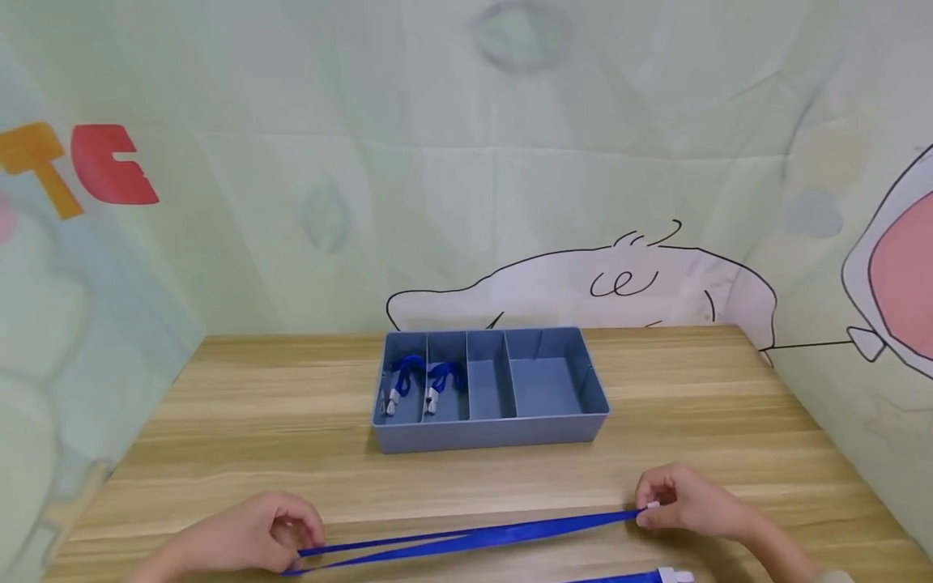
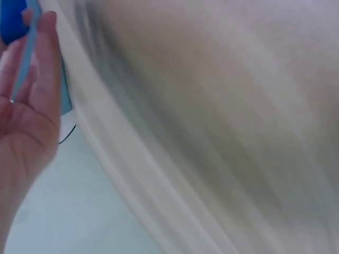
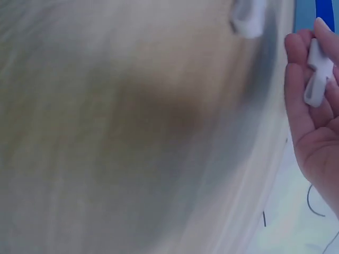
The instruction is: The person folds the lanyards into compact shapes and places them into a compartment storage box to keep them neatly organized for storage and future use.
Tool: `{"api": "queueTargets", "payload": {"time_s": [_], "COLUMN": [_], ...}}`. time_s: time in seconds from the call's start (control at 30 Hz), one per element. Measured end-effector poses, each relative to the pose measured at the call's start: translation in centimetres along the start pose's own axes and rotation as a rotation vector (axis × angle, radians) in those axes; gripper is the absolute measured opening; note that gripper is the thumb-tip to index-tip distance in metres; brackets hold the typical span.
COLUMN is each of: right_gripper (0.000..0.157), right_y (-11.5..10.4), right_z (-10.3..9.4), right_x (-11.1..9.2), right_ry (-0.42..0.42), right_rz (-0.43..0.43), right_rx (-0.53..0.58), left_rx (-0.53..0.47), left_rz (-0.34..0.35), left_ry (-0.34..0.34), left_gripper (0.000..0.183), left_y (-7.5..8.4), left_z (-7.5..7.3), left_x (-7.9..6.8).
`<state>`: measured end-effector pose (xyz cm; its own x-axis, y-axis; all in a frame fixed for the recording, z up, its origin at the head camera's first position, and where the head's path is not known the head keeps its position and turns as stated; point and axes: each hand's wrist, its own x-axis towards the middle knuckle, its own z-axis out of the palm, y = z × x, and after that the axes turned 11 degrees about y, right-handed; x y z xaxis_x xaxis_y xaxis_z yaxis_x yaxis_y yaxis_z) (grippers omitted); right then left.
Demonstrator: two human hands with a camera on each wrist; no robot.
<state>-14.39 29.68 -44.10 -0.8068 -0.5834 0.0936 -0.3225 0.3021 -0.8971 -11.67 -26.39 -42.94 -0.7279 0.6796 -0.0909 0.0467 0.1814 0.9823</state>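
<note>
a blue strap (image 1: 503, 534) is stretching from side to side near the front edge of the tabletop (image 1: 291, 429), its two strands running together toward the right and parting slightly toward the left. whether it is touching the wood, i cannot tell.

the left hand (image 1: 251, 530) is pinching the looped end between thumb and fingers. the right hand (image 1: 688, 502) is pinching the other end, with a white clip (image 3: 317, 74) lying against its fingers, as the right wrist view is showing.

the step in hand seems to be drawing the strap out straight. the next move seems to be calling for bringing the ends together in a fold, with both pinches firm and the strands untwisted.

a second strap (image 1: 619, 578) is lying closer to the front edge, partly out of view. beyond the hands, a grey-blue tray (image 1: 488, 437) is sitting toward the back edge; its two leftmost compartments are each holding a bunched strap (image 1: 403, 380) with its clip. behind, a cloth backdrop (image 1: 437, 202) is showing line drawings.
</note>
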Motion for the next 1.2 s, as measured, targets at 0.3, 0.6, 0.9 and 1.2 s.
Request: {"api": "queueTargets", "payload": {"time_s": [0.3,0.6,0.9,1.2], "right_gripper": [0.003,0.008,0.005,0.016], "right_y": [-1.6,-2.3,-2.5,-2.9], "right_z": [-1.8,-2.5,-2.8,-3.1], "right_x": [0.4,0.7,0.7,0.5], "right_ry": [0.053,0.054,0.047,0.093], "right_rz": [0.134,0.199,0.160,0.124], "right_rx": [0.165,0.225,0.261,0.250], "left_rx": [-0.327,-0.306,-0.292,-0.194], "left_rz": [0.036,0.041,-0.025,-0.028], "left_ry": [-0.106,-0.077,0.028,0.071], "left_gripper": [0.025,0.019,0.011,0.008], "left_y": [0.9,2.1,2.3,2.6], "left_z": [-1.2,-1.2,-1.5,-1.9], "left_x": [-0.1,0.0,0.1,-0.2]}}
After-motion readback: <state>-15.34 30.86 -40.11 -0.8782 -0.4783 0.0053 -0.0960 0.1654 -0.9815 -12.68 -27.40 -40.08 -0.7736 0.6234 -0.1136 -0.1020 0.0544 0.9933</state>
